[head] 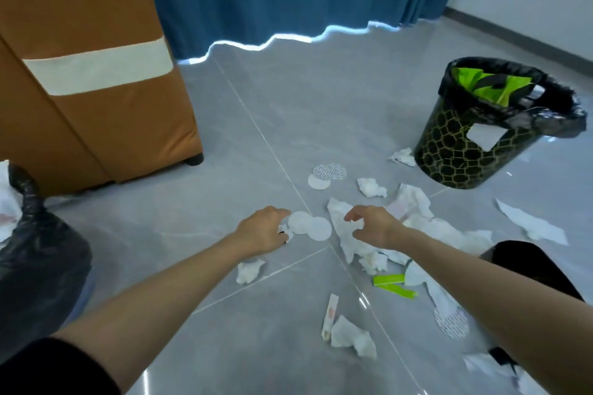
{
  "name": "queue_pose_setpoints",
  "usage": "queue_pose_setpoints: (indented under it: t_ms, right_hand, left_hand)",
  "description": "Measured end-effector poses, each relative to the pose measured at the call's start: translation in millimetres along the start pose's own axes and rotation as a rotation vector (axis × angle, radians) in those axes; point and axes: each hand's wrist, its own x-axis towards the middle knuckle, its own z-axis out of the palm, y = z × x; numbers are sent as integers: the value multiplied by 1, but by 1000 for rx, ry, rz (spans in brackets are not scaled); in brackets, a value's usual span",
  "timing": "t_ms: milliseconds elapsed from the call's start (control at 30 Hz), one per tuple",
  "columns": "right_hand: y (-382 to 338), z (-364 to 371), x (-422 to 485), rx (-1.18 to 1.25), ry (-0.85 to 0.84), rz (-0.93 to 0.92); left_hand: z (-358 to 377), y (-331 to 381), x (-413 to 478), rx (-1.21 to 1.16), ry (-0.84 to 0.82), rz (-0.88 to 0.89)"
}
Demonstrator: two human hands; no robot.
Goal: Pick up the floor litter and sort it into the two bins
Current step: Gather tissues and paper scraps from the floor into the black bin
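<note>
A black sleeve [48, 369] and a bare forearm run up from the bottom edge to the left hand [263, 229], which is low over the grey floor [224, 186]. Its fingers [285, 237] are curled, thumb above and fingertips below the near edge of a white round pad [300, 223]. They touch that edge, but I cannot tell whether they have closed on it. A second round pad [320, 229] overlaps the first on the side away from those fingers.

The right hand [369, 224] hangs as a loose claw, its fingers [356, 234] bent and apart from the thumb, holding nothing. A long crumpled paper [341, 244] lies just under its fingertips.

A tissue wad [248, 271] lies just behind the left wrist and green strips [393, 285] behind the right. The patterned bin [462, 157] stands well beyond the right fingers, and a bagged bin [38, 250] far out to the left of the left fingers.

The step in hand looks like the pick-up itself, with most of the litter not yet sorted. The pad is thin and flat, so the left fingertips will likely need to lift or slide its edge before pinching. The right hand need only close on the paper. Each piece then goes to its bin; which bin takes which sort I cannot tell
</note>
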Motion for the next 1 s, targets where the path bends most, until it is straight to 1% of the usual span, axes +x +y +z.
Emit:
queue_pose_setpoints:
  t_ms: [167, 267, 333, 400, 500, 633, 700, 800, 933, 1000]
  right_hand:
    - [-5, 26, 26, 77, 53, -16]
    - [-13, 46, 47, 59, 37, -15]
    - [-15, 58, 59, 19, 9, 13]
    - [-17, 67, 65, -12, 23, 47]
    - [-18, 72, 73, 38, 83, 96]
    - [-14, 71, 81, 126, 70, 145]
    - [-11, 72, 81, 206, 73, 156]
    - [-9, 72, 76, 419, 51, 131]
    - [-16, 64, 70, 711, -108, 174]
    - [-21, 61, 69, 820, -186, 198]
  left_hand:
    - [18, 0, 24, -6, 34, 12]
    - [24, -3, 39, -27, 57, 30]
    - [30, -3, 48, -40, 43, 72]
    - [38, -2, 51, -19, 31, 93]
    - [52, -3, 56, 13, 43, 71]
    - [62, -8, 60, -40, 138, 23]
    - [65, -8, 61, -83, 160, 22]
    - [65, -4, 59, -143, 145, 8]
    - [63, -1, 54, -162, 82, -2]
    - [62, -1, 50, -164, 73, -1]
